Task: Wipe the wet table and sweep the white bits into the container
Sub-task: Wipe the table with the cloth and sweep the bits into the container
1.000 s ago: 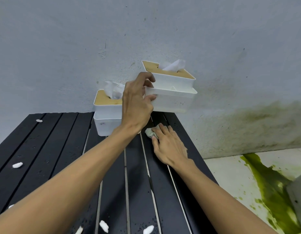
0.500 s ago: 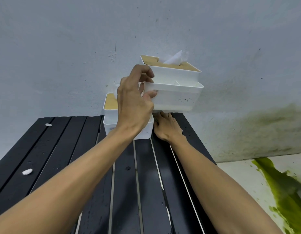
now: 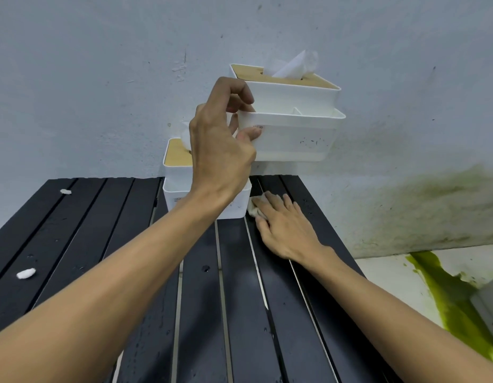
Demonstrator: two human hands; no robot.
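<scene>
No writing is legible. Small dark print sits on the lifted tissue box (image 3: 289, 136) at centre frame and on the standing tissue box (image 3: 176, 200) below-left, both too blurred to read.

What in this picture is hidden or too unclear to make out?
Head view:
- White wad: mostly under the right hand; only an edge shows.
- Standing box: right part behind the left hand.
- Lifted box: label print too small to read.
- Table, near end: cut off by the bottom edge, partly covered by forearms.
</scene>
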